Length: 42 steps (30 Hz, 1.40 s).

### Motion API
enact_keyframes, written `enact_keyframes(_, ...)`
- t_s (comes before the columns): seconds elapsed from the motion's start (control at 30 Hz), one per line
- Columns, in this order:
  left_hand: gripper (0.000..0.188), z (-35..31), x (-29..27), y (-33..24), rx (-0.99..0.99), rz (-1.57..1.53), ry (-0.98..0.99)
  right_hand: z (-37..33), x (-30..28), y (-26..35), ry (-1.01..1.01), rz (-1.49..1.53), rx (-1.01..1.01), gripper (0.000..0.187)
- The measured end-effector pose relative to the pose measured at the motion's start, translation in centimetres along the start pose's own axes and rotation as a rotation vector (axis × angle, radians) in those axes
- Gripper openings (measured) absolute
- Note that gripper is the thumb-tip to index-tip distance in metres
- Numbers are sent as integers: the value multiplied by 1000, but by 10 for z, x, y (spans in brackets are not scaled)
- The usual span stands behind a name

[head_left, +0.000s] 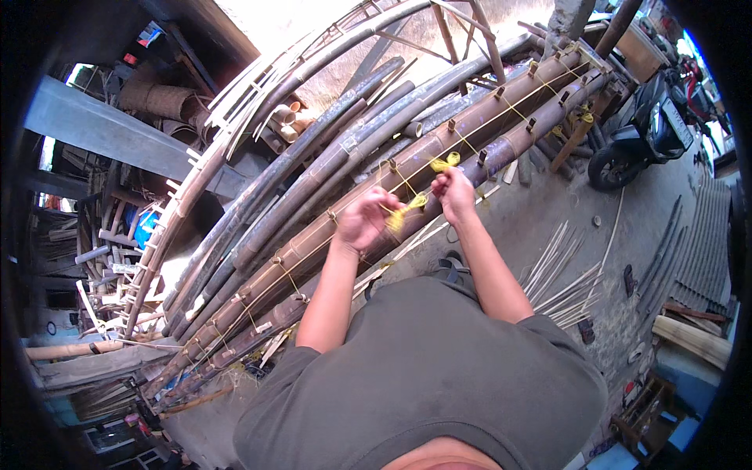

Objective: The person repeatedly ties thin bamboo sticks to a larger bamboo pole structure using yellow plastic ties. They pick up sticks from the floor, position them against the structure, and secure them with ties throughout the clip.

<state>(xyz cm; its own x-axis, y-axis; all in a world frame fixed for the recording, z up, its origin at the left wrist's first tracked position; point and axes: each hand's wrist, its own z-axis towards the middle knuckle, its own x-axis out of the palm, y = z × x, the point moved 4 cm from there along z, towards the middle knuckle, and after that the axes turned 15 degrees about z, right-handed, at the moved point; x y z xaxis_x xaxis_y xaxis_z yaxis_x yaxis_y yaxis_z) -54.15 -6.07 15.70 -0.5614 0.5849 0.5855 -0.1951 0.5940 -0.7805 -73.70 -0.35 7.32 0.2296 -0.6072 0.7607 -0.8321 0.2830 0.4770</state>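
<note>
Two long brown bamboo poles run side by side in front of me, studded with short wooden pegs. Yellow string is laced between the pegs and across the poles. My left hand is over the poles, its fingers closed on a small bundle of yellow string. To its right, my right hand is closed in a pinch. Just above those fingers is a second yellow string bundle, apparently held by its strand. The fingertips are partly hidden.
Dark bamboo poles are stacked beyond, under a curved bamboo frame. A motorbike is parked at the far right. Thin bamboo strips lie on the floor at right, near corrugated sheets. A concrete beam crosses the upper left.
</note>
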Motion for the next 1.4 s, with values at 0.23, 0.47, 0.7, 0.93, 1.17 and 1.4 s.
enact_keyframes(0.23,24,31,-136,-102,303,-282,-206,-27,-92,-36,-463,607,239,19)
enact_keyframes(0.47,51,-39,-127,-85,70,1080,-632,-72,-111,-76,-255,448,276,44)
enact_keyframes(0.7,31,-97,-114,12,-51,1755,-633,-174,-15,-161,71,178,681,42)
enact_keyframes(0.93,39,-85,-176,57,496,1457,-726,-141,177,-205,643,-421,-55,26)
enact_keyframes(1.17,35,-85,-128,19,15,1598,-562,-30,168,-183,944,-1514,171,55)
enact_keyframes(1.4,34,-87,-126,19,-71,1624,-747,-167,44,-162,1276,-1271,66,42)
